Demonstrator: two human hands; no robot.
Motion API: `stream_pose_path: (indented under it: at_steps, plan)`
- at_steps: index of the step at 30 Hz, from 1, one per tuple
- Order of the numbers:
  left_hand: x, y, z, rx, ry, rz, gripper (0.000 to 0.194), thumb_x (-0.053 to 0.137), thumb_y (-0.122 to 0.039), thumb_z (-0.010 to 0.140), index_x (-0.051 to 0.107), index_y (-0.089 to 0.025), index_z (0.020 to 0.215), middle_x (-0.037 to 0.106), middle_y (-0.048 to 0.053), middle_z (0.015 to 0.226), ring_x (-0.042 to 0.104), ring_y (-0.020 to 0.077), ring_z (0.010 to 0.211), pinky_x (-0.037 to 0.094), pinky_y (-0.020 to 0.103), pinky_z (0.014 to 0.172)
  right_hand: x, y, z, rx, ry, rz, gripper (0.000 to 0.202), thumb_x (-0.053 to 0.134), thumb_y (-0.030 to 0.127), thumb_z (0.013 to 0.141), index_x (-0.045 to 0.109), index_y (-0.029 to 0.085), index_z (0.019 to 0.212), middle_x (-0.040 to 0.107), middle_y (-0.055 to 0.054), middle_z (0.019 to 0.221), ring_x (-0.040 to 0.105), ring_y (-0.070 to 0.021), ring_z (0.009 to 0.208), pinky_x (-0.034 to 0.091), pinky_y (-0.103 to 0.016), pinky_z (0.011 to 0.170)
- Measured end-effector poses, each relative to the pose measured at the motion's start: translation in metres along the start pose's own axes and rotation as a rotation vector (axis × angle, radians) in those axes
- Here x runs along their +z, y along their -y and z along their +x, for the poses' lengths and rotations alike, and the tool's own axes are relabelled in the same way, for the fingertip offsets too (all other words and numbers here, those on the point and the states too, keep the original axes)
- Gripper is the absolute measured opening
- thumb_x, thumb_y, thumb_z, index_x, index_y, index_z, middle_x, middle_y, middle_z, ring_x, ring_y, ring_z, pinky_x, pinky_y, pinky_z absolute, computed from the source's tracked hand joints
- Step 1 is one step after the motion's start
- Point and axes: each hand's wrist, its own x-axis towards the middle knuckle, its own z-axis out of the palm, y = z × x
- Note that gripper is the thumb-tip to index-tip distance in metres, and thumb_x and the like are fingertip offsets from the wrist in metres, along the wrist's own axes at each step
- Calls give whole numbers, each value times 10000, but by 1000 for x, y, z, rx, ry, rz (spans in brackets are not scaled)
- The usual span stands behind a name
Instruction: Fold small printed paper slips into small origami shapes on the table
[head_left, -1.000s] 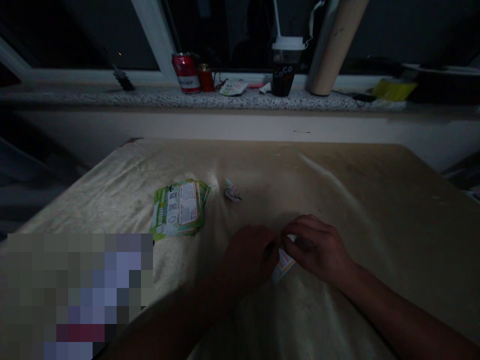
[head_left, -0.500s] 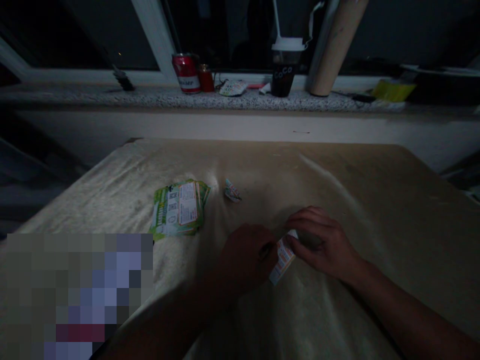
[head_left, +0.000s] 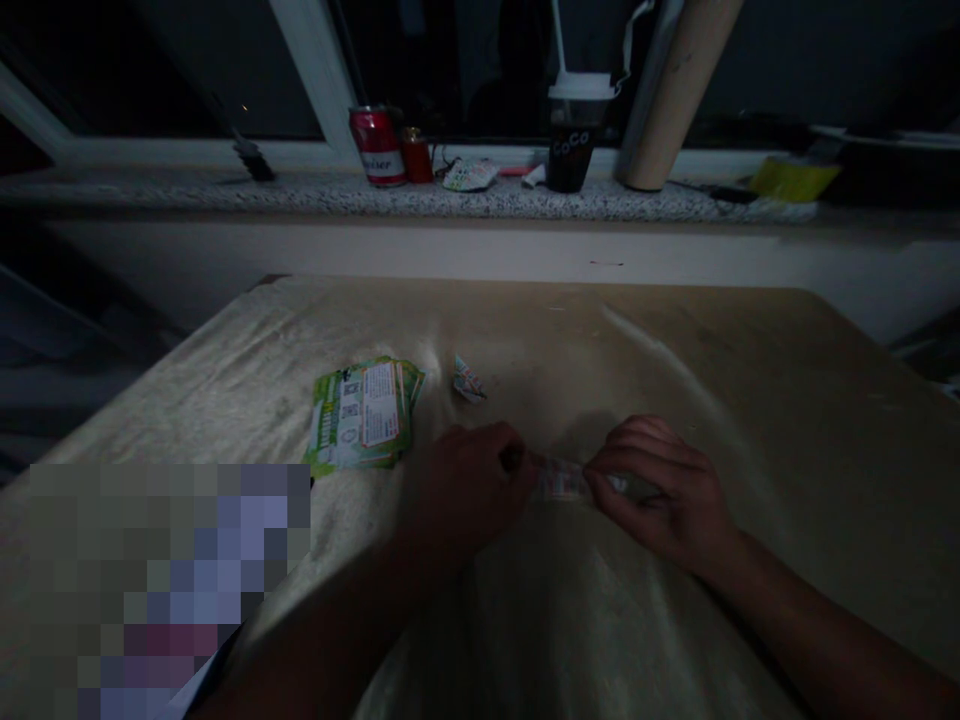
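A small strip of printed paper (head_left: 564,482), blurred by motion, stretches between my two hands above the table. My left hand (head_left: 476,480) is closed, with its fingertips pinching the strip's left end. At the other end, my right hand (head_left: 664,490) pinches the strip between thumb and fingers. Beyond my left hand lies a small folded paper piece (head_left: 469,381) with a pointed tip. Left of it, several green printed sheets (head_left: 364,415) lie in a loose stack.
A creased beige cloth covers the table (head_left: 675,350). Along the stone windowsill (head_left: 300,195) stand a red can (head_left: 377,148), a small red bottle (head_left: 417,155), a crumpled paper (head_left: 471,175), a lidded cup (head_left: 571,135), a cardboard tube (head_left: 679,95) and a yellow item (head_left: 795,180).
The paper strip has turned from a steep slant to nearly level. My left hand has shifted left and slightly up, and my right hand a little right.
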Motion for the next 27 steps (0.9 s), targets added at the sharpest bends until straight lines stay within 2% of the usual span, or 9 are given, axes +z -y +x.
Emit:
stream_pose_path:
  at_steps: [5, 7, 8, 10, 11, 14, 20, 24, 27]
  plan:
    - [-6, 10, 3, -112, -40, -129, 77, 562, -219, 813, 605, -183, 761, 602, -4, 656, 545, 150, 627, 412, 286, 636, -9, -3, 0, 137, -73, 66, 98, 668, 129, 840, 656, 216, 798, 668, -19, 699, 609, -181, 664, 470, -368, 668]
    - [-5, 8, 2, -95, -41, -222, 89, 574, -204, 797, 628, -176, 862, 641, 14, 757, 580, 162, 708, 455, 301, 692, -8, -4, -2, 222, -59, 145, 92, 665, 160, 855, 669, 211, 779, 677, -19, 700, 620, -173, 661, 480, -345, 648]
    - [-3, 6, 0, -79, -28, -283, 177, 593, -206, 792, 636, -175, 961, 666, 28, 846, 602, 172, 779, 476, 315, 738, -6, -4, -3, 280, -51, 200, 95, 664, 183, 864, 677, 208, 773, 682, -18, 703, 626, -167, 655, 488, -332, 635]
    - [1, 3, -3, -84, 44, -462, 339, 629, -247, 809, 610, -183, 1142, 691, 46, 986, 635, 186, 884, 507, 331, 792, -2, -5, -7, 421, -41, 313, 111, 669, 242, 876, 698, 202, 777, 694, -18, 707, 635, -155, 633, 502, -303, 598]
    - [3, 2, -4, -115, 114, -572, 346, 631, -274, 830, 604, -185, 1163, 699, 50, 1009, 651, 189, 902, 522, 332, 796, 0, -5, -8, 494, -44, 357, 123, 680, 275, 874, 707, 199, 781, 702, -18, 704, 636, -149, 615, 505, -289, 576]
    - [8, 1, -6, -216, 248, -878, 211, 578, -302, 887, 636, -148, 1018, 724, 62, 929, 689, 190, 839, 556, 326, 740, 6, -6, -10, 648, -44, 467, 166, 710, 339, 858, 723, 187, 791, 719, -17, 684, 639, -136, 580, 514, -257, 538]
    - [6, -1, -9, -174, 241, -877, 189, 609, -301, 889, 669, -166, 1008, 735, 49, 916, 689, 182, 815, 556, 306, 714, 9, -3, -7, 676, 39, 604, 153, 736, 332, 828, 738, 182, 801, 737, -19, 676, 669, -138, 578, 552, -240, 543]
    - [10, -2, -10, -239, 235, -1072, 293, 717, -359, 822, 673, -157, 1028, 746, 57, 916, 696, 182, 793, 566, 290, 693, 11, -1, -8, 725, -65, 652, 166, 759, 355, 812, 756, 189, 809, 753, -30, 701, 679, -145, 588, 554, -240, 534]
    - [16, -2, -11, -274, 277, -1081, 274, 698, -374, 829, 716, -140, 970, 744, 54, 813, 672, 158, 680, 542, 266, 620, 12, -1, -8, 779, -108, 762, 166, 773, 354, 800, 750, 191, 823, 768, -35, 726, 701, -155, 603, 566, -247, 545]
